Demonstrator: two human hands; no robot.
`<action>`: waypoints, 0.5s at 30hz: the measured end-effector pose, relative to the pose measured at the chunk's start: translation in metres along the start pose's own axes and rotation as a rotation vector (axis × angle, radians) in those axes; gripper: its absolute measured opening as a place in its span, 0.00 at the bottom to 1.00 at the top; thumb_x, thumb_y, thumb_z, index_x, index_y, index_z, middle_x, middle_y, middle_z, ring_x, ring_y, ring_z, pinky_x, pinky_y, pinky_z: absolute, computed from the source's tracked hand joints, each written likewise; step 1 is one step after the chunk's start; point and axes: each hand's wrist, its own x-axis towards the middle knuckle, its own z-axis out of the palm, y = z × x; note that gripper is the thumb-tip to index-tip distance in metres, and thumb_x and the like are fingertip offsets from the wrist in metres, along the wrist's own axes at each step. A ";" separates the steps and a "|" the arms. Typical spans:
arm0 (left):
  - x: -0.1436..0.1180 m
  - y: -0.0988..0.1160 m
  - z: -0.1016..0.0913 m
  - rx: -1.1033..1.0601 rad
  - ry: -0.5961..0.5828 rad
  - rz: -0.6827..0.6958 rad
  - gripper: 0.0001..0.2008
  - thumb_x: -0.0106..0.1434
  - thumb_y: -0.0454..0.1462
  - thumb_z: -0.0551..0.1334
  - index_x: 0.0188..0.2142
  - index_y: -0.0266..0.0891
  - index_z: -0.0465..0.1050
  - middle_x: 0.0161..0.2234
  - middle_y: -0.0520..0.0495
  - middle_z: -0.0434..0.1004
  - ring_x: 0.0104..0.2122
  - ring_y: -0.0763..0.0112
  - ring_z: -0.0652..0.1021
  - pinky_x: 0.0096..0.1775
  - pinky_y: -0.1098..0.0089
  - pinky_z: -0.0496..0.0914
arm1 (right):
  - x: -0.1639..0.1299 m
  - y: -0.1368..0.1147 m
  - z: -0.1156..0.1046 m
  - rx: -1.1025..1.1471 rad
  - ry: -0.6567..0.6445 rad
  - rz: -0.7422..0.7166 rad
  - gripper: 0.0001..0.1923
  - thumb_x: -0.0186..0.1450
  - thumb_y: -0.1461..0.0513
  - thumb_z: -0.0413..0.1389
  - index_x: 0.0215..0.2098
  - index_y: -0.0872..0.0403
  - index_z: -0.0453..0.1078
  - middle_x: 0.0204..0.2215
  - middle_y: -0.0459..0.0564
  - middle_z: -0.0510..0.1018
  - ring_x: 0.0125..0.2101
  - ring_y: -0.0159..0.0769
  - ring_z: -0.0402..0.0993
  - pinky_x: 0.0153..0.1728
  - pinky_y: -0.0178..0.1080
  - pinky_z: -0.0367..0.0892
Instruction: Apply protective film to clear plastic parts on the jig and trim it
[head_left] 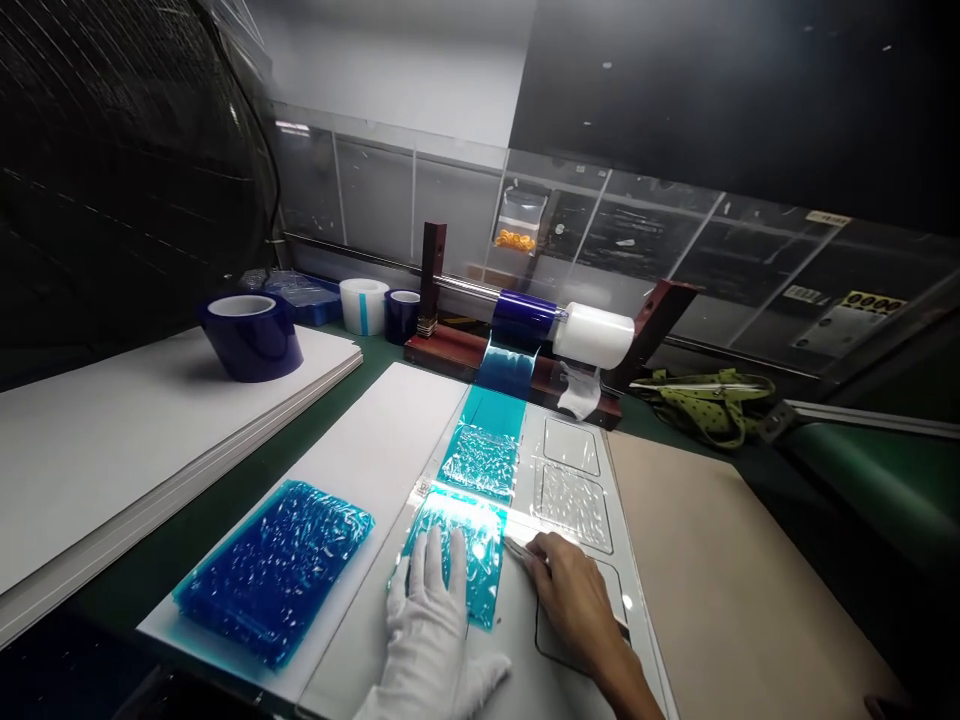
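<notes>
My left hand (pixel 427 625), in a white glove, lies flat with spread fingers on a blue film-covered piece (pixel 480 560) near the front of the white work board (pixel 390 430). My bare right hand (pixel 574 590) rests just right of it, its fingers closed on a thin blade-like tool (pixel 517 545) at the film's right edge. A strip of blue film (pixel 491 415) runs from a roll (pixel 525 315) on a dispenser rod down over a second covered piece (pixel 480 460). A clear straight bar (pixel 525 520) crosses the strip.
A stack of blue film-wrapped pieces (pixel 274 570) sits front left. A clear template with cut-out recesses (pixel 574 480) lies right of the strip, and a brown board (pixel 720 560) beyond it. Tape rolls (pixel 251 335) stand on white sheets at left. A white roll (pixel 596 335) hangs on the rod.
</notes>
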 end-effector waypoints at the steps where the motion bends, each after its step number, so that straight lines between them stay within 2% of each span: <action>1: -0.001 0.000 0.002 0.005 0.043 -0.008 0.59 0.42 0.52 0.67 0.66 0.29 0.42 0.67 0.25 0.40 0.66 0.41 0.48 0.63 0.43 0.47 | -0.001 -0.001 -0.001 0.050 0.005 0.004 0.10 0.67 0.66 0.48 0.35 0.54 0.71 0.36 0.53 0.78 0.39 0.46 0.74 0.35 0.40 0.57; 5: 0.001 -0.010 0.003 0.012 0.279 0.005 0.46 0.51 0.41 0.63 0.65 0.28 0.47 0.66 0.27 0.49 0.64 0.43 0.58 0.59 0.46 0.59 | -0.009 0.003 -0.011 0.301 0.004 0.016 0.11 0.67 0.58 0.49 0.34 0.53 0.70 0.34 0.51 0.77 0.35 0.42 0.72 0.35 0.39 0.59; 8: 0.004 -0.018 0.002 0.014 0.360 0.026 0.41 0.52 0.33 0.61 0.64 0.26 0.50 0.65 0.26 0.51 0.63 0.42 0.59 0.59 0.46 0.59 | -0.016 0.005 -0.012 0.529 -0.067 0.025 0.18 0.64 0.47 0.52 0.34 0.53 0.71 0.30 0.49 0.76 0.28 0.36 0.71 0.31 0.37 0.60; 12: 0.006 -0.020 0.002 -0.017 0.416 0.016 0.38 0.55 0.32 0.58 0.64 0.24 0.51 0.65 0.25 0.50 0.64 0.40 0.57 0.60 0.44 0.58 | -0.015 -0.011 0.009 0.832 -0.186 0.062 0.28 0.59 0.39 0.52 0.30 0.55 0.70 0.26 0.47 0.73 0.20 0.29 0.66 0.21 0.33 0.54; 15: 0.002 -0.023 0.002 -0.061 0.447 0.027 0.42 0.53 0.35 0.61 0.65 0.22 0.49 0.66 0.24 0.48 0.65 0.40 0.52 0.62 0.44 0.54 | -0.007 -0.030 0.029 1.000 -0.178 0.094 0.29 0.53 0.37 0.56 0.22 0.53 0.62 0.17 0.40 0.62 0.16 0.25 0.56 0.18 0.31 0.51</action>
